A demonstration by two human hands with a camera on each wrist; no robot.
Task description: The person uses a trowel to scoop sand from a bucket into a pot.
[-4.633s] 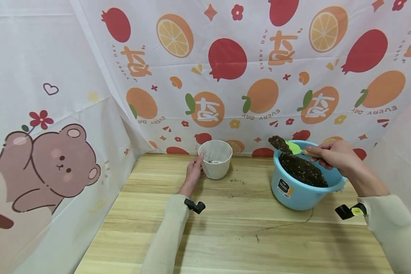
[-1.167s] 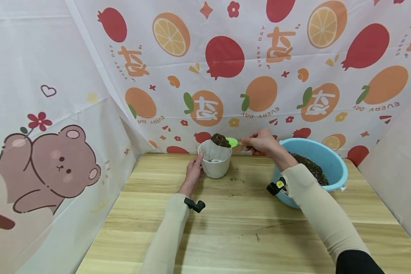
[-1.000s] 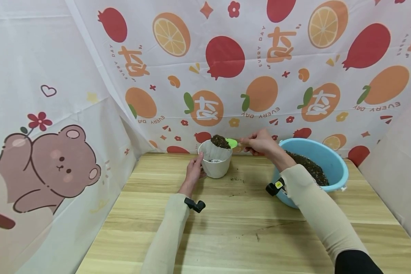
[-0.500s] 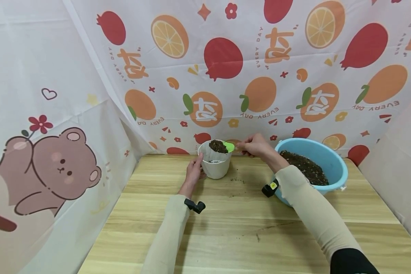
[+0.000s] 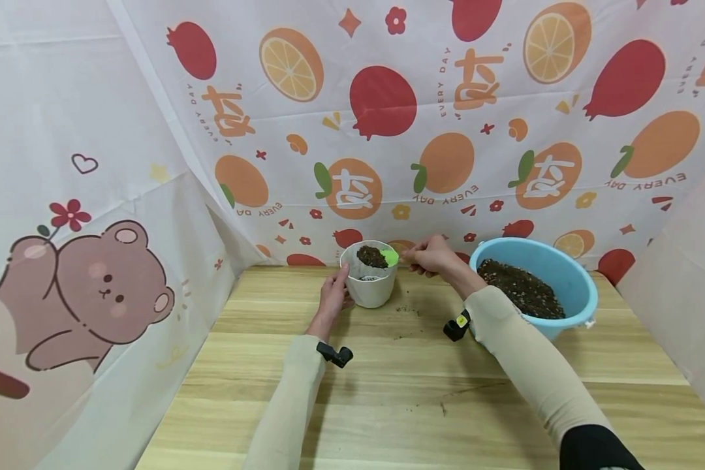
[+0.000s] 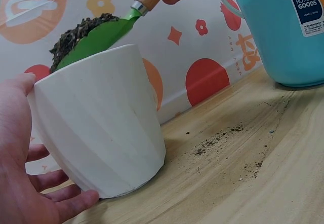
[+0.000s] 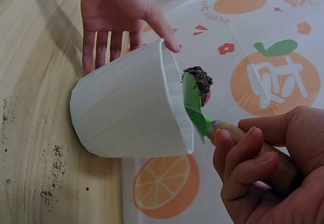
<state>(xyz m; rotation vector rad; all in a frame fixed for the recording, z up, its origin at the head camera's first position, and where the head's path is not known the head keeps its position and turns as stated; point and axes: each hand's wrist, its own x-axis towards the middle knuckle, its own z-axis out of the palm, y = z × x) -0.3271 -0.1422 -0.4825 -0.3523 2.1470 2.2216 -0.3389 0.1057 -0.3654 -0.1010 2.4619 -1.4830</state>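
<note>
A white flower pot (image 5: 371, 292) stands on the table; a patch of holes shows on its floor in the head view. My left hand (image 5: 333, 295) steadies it from the left, thumb at the rim and fingers along the lower side (image 6: 50, 179). A small green trowel (image 7: 191, 100) with a wooden handle is in my right hand (image 5: 431, 256), fingers curled round the handle. Its blade, heaped with dark soil (image 5: 372, 256), is over the pot's mouth at the rim. The soil is still on the blade.
A light blue bucket (image 5: 581, 307) holding more dark soil stands on the right of the wooden table (image 5: 388, 405). Spilled soil crumbs (image 6: 217, 140) lie between pot and bucket. A fruit-print cloth (image 5: 382, 101) hangs close behind the pot.
My right hand has carried the loaded trowel left from the bucket to the pot, then lowered it slightly at the rim. The left hand and the pot have stayed put.
</note>
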